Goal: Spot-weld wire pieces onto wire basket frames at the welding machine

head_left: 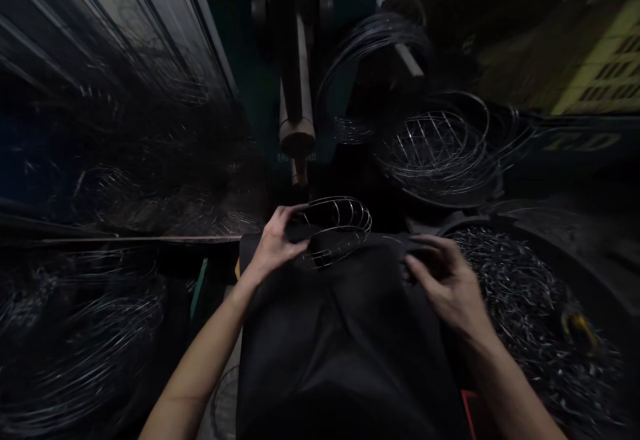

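A round wire cage (363,217) with curved ribs is in front of me, over the top edge of the dark apron (345,320). My left hand (281,237) grips its left side between thumb and fingers. To the right, apart from the cage, my right hand (445,277) is curled with thumb and fingers close together. A thin wire end seems to show near its fingertips, but blur and darkness hide what it holds. Just beyond the cage stands a machine with a cylindrical arm (297,135).
A basin of small metal pieces (525,280) lies at the right. Behind it are a container of wire rings (440,147) and a wire coil (375,33). Bundled wires (95,347) fill the lower left. A yellow crate (607,67) stands at the upper right.
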`<action>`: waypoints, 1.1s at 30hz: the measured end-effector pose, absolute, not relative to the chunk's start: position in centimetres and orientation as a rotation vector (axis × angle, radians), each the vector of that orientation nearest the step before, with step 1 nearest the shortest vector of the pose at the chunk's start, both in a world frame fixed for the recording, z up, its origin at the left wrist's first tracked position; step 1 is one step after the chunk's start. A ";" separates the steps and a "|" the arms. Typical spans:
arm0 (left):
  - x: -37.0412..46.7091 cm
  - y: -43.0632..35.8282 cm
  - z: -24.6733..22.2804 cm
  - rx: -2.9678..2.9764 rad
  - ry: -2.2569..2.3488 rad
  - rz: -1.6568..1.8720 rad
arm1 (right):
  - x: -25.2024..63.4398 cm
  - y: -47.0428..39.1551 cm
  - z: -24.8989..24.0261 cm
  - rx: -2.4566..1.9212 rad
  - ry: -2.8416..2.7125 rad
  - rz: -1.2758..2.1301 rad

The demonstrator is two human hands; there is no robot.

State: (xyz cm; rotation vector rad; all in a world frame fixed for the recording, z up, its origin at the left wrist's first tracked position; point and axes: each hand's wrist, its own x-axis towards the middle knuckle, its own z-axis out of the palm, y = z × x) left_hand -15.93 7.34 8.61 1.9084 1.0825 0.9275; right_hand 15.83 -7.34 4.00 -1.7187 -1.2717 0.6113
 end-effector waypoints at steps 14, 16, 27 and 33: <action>-15.3 7.2 8.6 2.237 1.036 0.755 | 6.8 3.4 10.2 -1.206 -2.503 -0.185; -15.3 7.0 8.7 2.206 1.040 0.769 | 7.3 4.0 10.4 -1.041 -2.564 -0.332; -15.6 7.4 8.1 2.156 1.039 0.950 | 7.7 6.7 10.7 -0.601 -2.535 -0.657; -15.4 7.7 7.3 2.252 1.112 0.971 | 7.7 6.8 10.0 -0.639 -2.536 -0.805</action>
